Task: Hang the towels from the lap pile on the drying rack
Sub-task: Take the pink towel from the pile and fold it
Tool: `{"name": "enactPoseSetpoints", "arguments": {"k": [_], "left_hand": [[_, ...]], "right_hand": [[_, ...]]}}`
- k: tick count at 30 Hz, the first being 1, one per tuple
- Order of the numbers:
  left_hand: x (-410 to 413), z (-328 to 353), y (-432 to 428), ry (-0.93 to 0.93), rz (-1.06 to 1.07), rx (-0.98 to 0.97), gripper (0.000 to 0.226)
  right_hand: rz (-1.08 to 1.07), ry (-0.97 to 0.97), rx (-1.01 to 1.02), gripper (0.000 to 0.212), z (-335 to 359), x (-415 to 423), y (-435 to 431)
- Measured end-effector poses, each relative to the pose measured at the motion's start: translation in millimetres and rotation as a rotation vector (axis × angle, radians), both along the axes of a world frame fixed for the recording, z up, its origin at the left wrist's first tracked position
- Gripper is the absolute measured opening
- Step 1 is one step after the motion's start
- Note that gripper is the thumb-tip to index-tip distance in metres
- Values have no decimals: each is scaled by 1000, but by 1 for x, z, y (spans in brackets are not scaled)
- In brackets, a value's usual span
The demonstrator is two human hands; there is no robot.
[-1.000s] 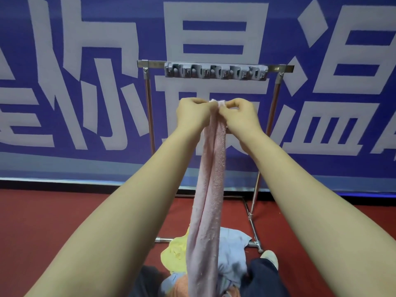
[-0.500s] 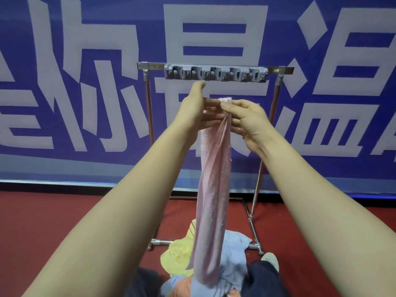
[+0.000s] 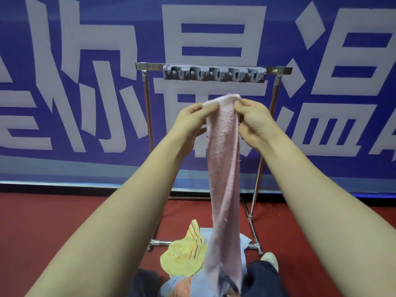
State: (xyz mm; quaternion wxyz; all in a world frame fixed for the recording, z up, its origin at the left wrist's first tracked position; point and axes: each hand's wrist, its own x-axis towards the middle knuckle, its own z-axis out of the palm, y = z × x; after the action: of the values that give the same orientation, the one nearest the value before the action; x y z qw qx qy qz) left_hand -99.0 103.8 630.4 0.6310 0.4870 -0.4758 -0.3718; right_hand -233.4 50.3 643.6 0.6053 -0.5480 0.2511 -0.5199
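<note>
Your left hand [image 3: 194, 118] and right hand [image 3: 255, 121] pinch the top edge of a fluffy pink towel [image 3: 224, 168], hanging long and narrow before the metal drying rack [image 3: 214, 70].

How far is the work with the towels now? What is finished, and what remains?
Done: nothing yet; the rack and its clips carry no towel. In hand: the left hand and right hand pinch the top edge of the pink towel below the clips. Left: hanging it, then the yellow towel, blue towel and orange towel on the lap.
</note>
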Motion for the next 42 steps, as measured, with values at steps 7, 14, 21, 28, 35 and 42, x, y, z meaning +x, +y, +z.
{"name": "enactPoseSetpoints", "arguments": {"k": [7,14,21,28,35,42], "left_hand": [[2,16,-1,-32,211,-163,8],[3,17,6,-54,97,-167,32],[12,11,12,-129,30,-74,16],[29,5,10,-39,27,-118,27],[34,-37,12,-194,-156,109,39],[29,-64,7,-142,-118,186,33]], "right_hand": [[64,198,-90,16,-4,0,5],[-111,38,-159,21,5,-1,3],[-119,95,-195,16,16,-3,7],[-51,123,-229,11,19,14,17],[-54,91,-213,13,32,27,21],[-102,-35,-181,10,40,25,15]]}}
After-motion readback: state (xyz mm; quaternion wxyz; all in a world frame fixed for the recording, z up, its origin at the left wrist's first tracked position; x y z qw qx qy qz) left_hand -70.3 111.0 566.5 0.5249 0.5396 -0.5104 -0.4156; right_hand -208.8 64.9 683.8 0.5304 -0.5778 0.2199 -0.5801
